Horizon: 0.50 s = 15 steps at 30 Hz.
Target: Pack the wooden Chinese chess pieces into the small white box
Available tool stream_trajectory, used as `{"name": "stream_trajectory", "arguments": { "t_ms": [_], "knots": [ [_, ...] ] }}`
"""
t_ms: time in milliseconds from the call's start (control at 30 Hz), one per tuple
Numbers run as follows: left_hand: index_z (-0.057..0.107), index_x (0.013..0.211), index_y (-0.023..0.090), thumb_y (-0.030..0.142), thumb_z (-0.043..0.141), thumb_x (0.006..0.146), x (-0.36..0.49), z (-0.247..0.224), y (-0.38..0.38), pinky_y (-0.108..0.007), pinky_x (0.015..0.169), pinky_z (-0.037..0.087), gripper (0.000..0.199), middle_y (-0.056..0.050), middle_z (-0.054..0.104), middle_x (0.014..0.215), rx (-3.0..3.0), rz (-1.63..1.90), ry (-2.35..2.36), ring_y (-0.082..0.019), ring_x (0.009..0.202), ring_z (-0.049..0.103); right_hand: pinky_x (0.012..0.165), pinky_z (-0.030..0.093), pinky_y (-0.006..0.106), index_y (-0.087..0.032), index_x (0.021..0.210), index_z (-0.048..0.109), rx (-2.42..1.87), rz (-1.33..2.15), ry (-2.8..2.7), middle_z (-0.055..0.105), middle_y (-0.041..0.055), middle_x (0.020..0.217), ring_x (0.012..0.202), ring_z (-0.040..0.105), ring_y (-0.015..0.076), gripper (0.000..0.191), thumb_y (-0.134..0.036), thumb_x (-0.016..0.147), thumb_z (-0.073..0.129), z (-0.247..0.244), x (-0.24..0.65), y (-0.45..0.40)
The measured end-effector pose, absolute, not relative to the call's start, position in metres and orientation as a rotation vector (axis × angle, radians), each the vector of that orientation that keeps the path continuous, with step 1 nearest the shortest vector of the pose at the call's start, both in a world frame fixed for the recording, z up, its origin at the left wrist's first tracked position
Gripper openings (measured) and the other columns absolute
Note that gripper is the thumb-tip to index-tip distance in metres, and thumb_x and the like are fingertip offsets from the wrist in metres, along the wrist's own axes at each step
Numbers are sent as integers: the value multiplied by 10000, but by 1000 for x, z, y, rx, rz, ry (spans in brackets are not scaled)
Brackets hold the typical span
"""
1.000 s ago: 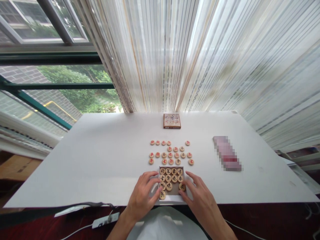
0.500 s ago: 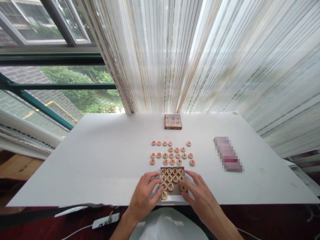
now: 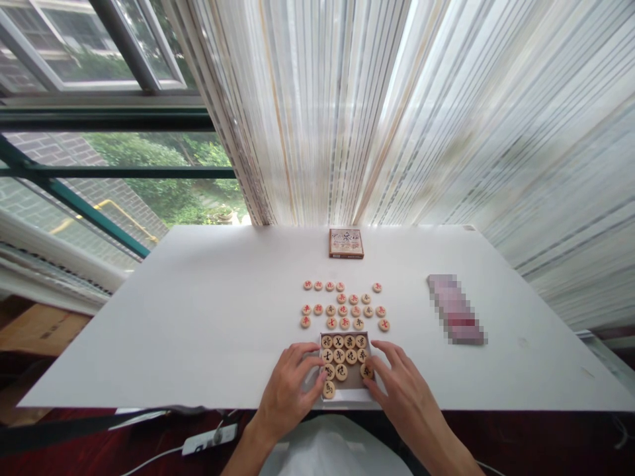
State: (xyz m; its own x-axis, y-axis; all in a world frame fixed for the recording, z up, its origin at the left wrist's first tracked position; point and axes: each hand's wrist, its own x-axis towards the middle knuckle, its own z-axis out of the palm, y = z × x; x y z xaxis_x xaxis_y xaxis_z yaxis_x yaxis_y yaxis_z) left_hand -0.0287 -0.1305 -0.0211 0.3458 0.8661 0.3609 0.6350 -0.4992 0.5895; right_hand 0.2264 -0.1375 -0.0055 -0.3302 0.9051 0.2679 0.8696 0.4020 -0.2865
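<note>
Xiangqi pieces (image 3: 338, 356) in a cardboard tray (image 3: 347, 395) sit between your hands, low center.
Your left hand (image 3: 286, 396) and right hand (image 3: 404, 390) are apart, curled at the tray's sides; you cannot tell if either grips.

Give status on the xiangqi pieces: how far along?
Done: twelve pieces sit in the tray. In hand: the left hand is at the tray's left edge; the right hand touches a piece. Left: twenty pieces lie outside it on the table.
</note>
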Motion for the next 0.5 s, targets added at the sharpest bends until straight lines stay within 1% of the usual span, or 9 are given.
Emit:
{"name": "stream_trajectory", "arguments": {
  "t_ms": [133,233,367,500],
  "knots": [
    [666,1030,235,170,617,923,-29,-19,-130,-427,964,557,134,-89,650,1167,2267,927,1337,-256,1135,617,893,609,470,-283,1177,625,-1527,121,-2290,623,109,1287,1146,640,317,436,-69,802,685,-5,226,-136],
    [667,1037,235,174,619,924,-29,-19,-130,-428,970,554,137,-87,646,1170,2262,919,1339,-253,1136,616,910,603,480,-299,1193,647,-1532,126,-2300,615,108,1315,1173,626,329,477,-84,776,727,-7,227,-135],
    [661,1049,235,174,612,932,-28,-20,-130,-438,980,545,140,-89,639,1175,2256,918,1329,-254,1144,606,889,612,485,-292,1193,663,-1544,121,-2308,628,117,1309,1161,635,337,490,-100,752,759,-10,230,-134],
    [658,1051,232,173,611,935,-29,-21,-131,-443,974,546,138,-95,633,1182,2255,921,1327,-258,1144,602,895,613,490,-275,1202,657,-1512,144,-2305,636,126,1294,1155,645,332,434,-148,798,749,-7,233,-134]
  ]
}}
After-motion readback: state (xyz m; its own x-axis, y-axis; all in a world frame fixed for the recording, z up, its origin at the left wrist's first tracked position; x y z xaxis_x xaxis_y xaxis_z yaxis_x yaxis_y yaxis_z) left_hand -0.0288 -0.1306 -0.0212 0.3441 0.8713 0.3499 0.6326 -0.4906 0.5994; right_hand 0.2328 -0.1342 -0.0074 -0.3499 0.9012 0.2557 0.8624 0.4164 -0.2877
